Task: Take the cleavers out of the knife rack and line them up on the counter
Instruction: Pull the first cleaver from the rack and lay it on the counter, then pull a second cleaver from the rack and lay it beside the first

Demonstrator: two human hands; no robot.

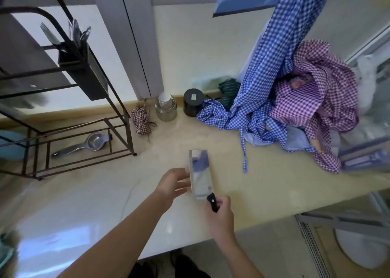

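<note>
- A person's two bare hands work over a pale counter (pixel 101 204), seen from above.
- The right hand (pixel 221 218) is wrapped around the black handle of a cleaver (pixel 200 175), whose wide blade lies flat on the counter, pointing away from the person.
- The left hand (pixel 173 184) is spread, holding nothing, fingers at the blade's left edge, probably to square it up.
- A dark wire knife rack (pixel 69 117) stands well to the left; no other cleaver shows clearly.
- Checked cloths (pixel 299 100) are heaped to the right.

Shiny black-handled cleaver (pixel 200 175), flat on pale counter (pixel 263 178)
</note>
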